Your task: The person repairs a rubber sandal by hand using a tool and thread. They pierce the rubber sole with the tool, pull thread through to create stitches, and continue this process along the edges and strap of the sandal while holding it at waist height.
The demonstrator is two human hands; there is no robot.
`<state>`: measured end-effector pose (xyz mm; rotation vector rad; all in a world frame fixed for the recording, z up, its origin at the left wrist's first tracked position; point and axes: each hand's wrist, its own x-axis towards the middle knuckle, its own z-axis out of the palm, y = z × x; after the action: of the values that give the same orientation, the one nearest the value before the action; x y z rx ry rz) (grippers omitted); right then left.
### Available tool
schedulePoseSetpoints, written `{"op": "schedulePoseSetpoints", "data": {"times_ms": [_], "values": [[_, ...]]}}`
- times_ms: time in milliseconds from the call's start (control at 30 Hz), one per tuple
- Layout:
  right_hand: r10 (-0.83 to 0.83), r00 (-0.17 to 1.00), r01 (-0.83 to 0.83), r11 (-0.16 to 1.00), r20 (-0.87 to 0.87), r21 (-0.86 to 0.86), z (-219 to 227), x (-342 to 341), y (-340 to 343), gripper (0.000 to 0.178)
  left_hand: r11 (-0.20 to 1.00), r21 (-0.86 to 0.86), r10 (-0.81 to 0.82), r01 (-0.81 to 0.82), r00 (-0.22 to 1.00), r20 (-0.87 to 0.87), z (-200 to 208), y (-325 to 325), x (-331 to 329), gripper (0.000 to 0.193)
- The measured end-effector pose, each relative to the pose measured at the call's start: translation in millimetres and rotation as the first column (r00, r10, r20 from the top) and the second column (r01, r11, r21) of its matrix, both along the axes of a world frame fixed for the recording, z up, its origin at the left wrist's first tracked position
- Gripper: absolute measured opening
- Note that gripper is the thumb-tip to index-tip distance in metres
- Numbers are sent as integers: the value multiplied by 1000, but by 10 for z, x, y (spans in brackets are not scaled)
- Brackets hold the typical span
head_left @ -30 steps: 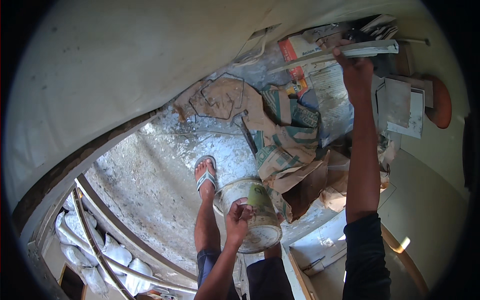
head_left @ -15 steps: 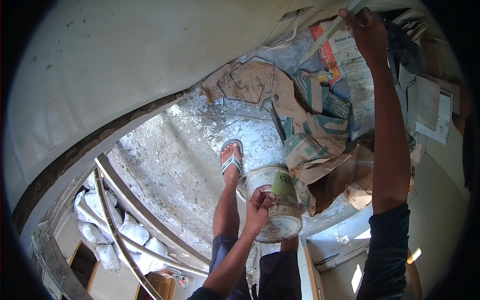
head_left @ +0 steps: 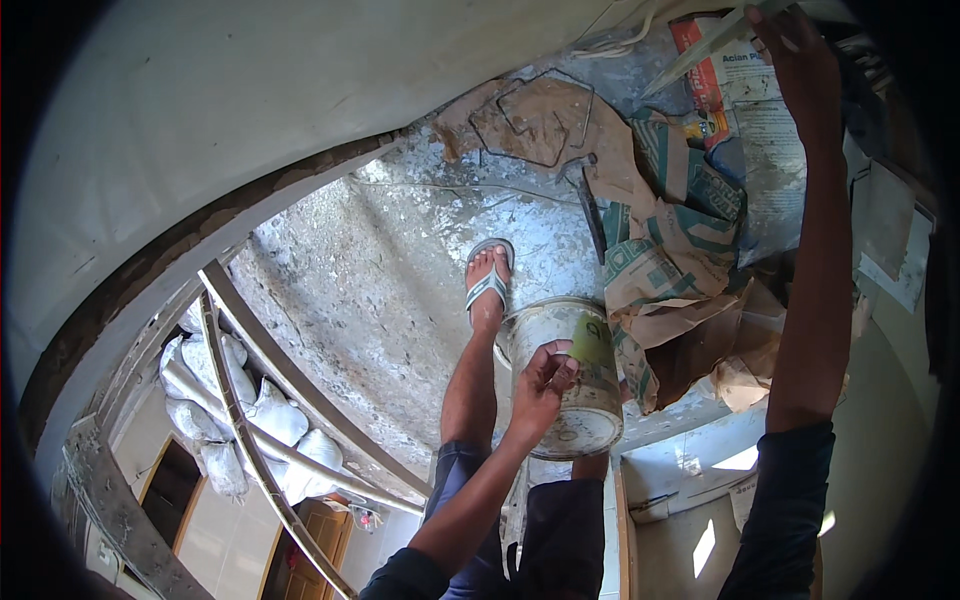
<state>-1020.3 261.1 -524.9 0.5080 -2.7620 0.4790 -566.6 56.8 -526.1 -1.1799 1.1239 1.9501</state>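
Note:
My right hand (head_left: 803, 70) is raised at the upper right, fingers closed on one end of a long, pale, flat strip (head_left: 700, 57). The strip slants down to the left, past a red and white printed bag (head_left: 770, 125). My left hand (head_left: 541, 393) is in front of a dirty white bucket (head_left: 585, 405) with a yellow-green patch. Its thumb and fingers are pinched together around a small pale bit that I cannot make out. A hammer (head_left: 590, 205) lies on the floor beyond the bucket.
Crumpled brown and green paper sacks (head_left: 660, 260) lie right of the bucket. A bent metal rod (head_left: 535, 125) rests on brown paper. My sandalled foot (head_left: 488, 275) stands on the rough floor. Beyond a curved edge at lower left are poles (head_left: 235, 415) and white sacks (head_left: 275, 415).
The whole view has shifted, so the floor things appear farther right and slightly higher. My right hand still holds the strip near the top edge; my left hand stays pinched by the bucket.

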Motion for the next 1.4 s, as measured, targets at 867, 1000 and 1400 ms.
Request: {"op": "schedulePoseSetpoints", "data": {"times_ms": [867, 1000, 1400], "values": [[-198, 712, 315, 948, 673, -54, -3574, 2884, -2987, 40, 928, -233, 301, -292, 954, 1, 197, -491, -132, 32], [309, 425, 444, 748, 851, -493, -3398, 2916, -2613, 33, 933, -235, 274, -271, 962, -22, 163, -429, -134, 31], [817, 270, 759, 145, 510, -634, 915, 3271, -1126, 20, 848, -397, 187, -351, 900, -394, 921, -220, 333, 36]]}}
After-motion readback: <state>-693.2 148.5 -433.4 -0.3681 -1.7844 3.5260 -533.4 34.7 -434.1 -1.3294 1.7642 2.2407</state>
